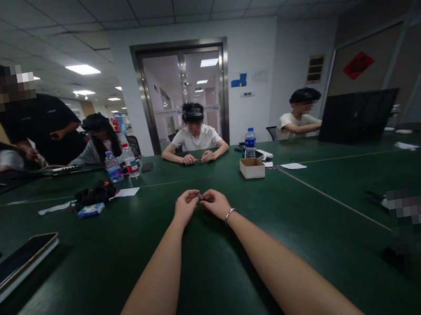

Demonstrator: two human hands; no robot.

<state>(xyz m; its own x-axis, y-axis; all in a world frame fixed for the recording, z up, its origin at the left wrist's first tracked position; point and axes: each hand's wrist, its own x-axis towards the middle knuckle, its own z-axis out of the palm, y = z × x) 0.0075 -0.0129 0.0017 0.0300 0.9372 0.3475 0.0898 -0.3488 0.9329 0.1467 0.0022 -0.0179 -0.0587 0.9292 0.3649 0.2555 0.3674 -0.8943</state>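
Note:
Both my arms reach forward over a dark green table [222, 283]. My left hand [185, 206] and my right hand [215, 202] meet at the middle, fingers pinched together on a small dark object [201, 197] held between them. The object is too small to name. A thin bracelet [229, 214] circles my right wrist. Both hands hover just above the tabletop.
A small cardboard box [252, 168] and a water bottle [250, 143] stand beyond my hands. Two bottles [121, 165], a black bundle [94, 194] and a blue packet [90, 210] lie left. A phone [12, 267] rests near left. Other people sit around; a laptop [356, 116] stands right.

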